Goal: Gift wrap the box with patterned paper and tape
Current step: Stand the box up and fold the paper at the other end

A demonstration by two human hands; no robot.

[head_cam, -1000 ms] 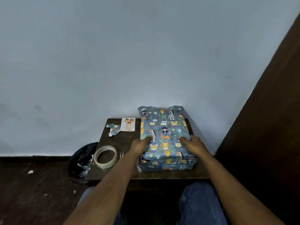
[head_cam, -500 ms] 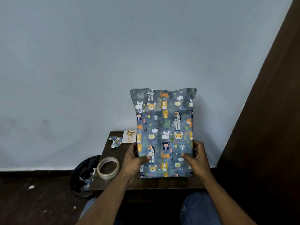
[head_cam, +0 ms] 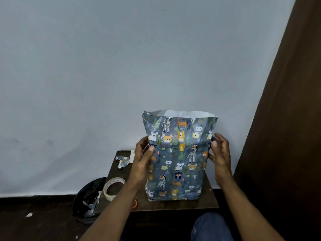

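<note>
- The wrapped box (head_cam: 178,159) stands on end on the small dark desk (head_cam: 173,205), long axis vertical, its open paper end pointing up against the wall.
- The left hand (head_cam: 144,157) holds its left edge, thumb across the front.
- The right hand (head_cam: 219,150) holds the right edge, grip loose.
- A tape roll (head_cam: 113,188) lies at the desk's left, paper scraps (head_cam: 123,161) behind it.

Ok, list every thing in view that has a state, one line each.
wrapped box: stood on end on the table, top paper end open, unfolded.
left hand: holds the box's left edge.
right hand: fingers at the right edge.
tape roll: flat on the table, untouched.
paper scrap: crumpled, loose.
</note>
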